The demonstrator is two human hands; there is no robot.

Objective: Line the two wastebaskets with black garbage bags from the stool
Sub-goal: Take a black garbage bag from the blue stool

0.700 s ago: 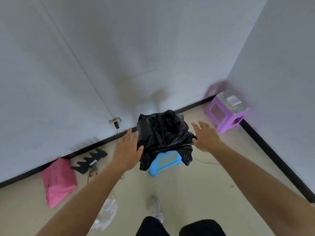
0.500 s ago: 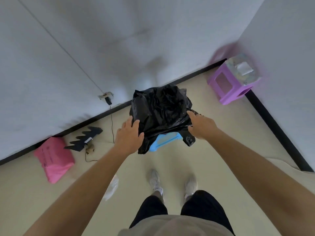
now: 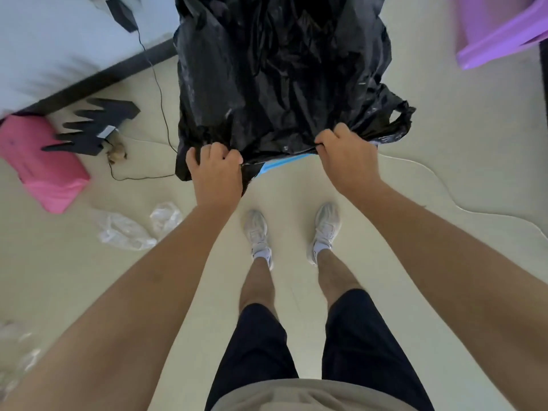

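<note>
A crumpled black garbage bag (image 3: 275,78) drapes over a blue wastebasket (image 3: 275,166), of which only a strip of the near rim shows. My left hand (image 3: 215,169) is fisted on the bag's near left edge. My right hand (image 3: 345,157) grips the near right edge, beside a loose handle loop of the bag. A purple stool (image 3: 498,28) stands at the top right, cut off by the frame. A second wastebasket is not in view.
A pink bag (image 3: 44,170) and a black jagged piece (image 3: 92,126) lie on the floor at left, near the wall's black baseboard. A thin black cable (image 3: 161,99) runs down from a wall plug. Clear plastic wrapping (image 3: 130,226) lies left of my feet.
The view has tilted down and come closer. Both hands went from resting at the bag's sides to gripping its near edge and pulling it down over the blue basket.
</note>
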